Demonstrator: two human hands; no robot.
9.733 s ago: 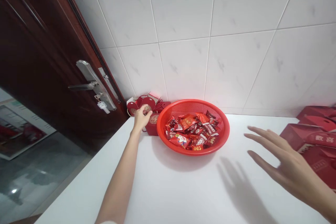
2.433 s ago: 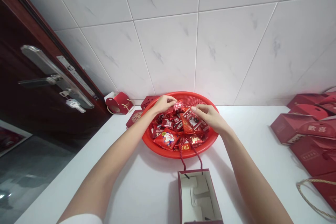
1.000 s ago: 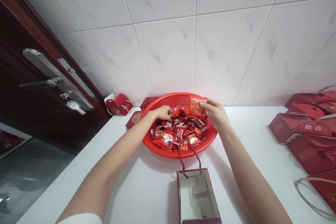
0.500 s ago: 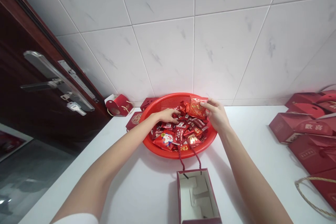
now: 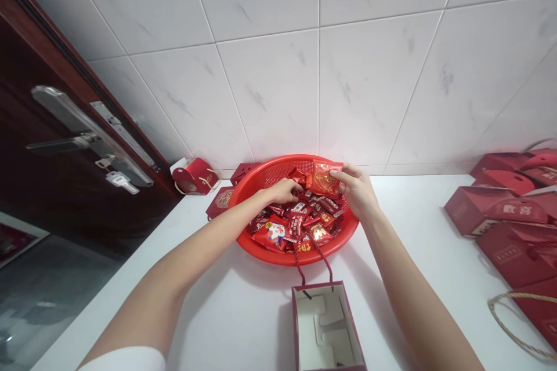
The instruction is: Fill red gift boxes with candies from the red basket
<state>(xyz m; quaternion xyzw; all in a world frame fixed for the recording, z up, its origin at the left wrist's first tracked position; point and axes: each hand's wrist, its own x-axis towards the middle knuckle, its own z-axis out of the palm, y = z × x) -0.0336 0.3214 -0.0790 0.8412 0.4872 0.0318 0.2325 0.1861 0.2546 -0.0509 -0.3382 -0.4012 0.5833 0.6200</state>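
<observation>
A red plastic basket [image 5: 243, 246] full of red-wrapped candies [image 5: 296, 219] stands on the white table. My right hand [image 5: 357, 188], at the basket's right rim, pinches a shiny red candy packet [image 5: 325, 178] with gold print between thumb and fingers. Deep among the wrapped pieces, my left hand [image 5: 282, 190] has its fingers curled; what they hold, if anything, is hidden. In front of the basket, an open dark red gift box [image 5: 328, 324] shows its pale inside, and its red cord handles lean on the basket's near rim.
Several red gift boxes [image 5: 496, 211] with rope handles crowd the right side. Smaller red boxes [image 5: 195, 177] sit at the back left, some behind the basket. A tiled wall [image 5: 278, 98] rises behind the table; a dark door [image 5: 65, 185] with keys is at the left.
My left hand has shifted slightly right and its fingers have curled in among the candies. The right hand still holds the packet in nearly the same place. The view has shifted slightly.
</observation>
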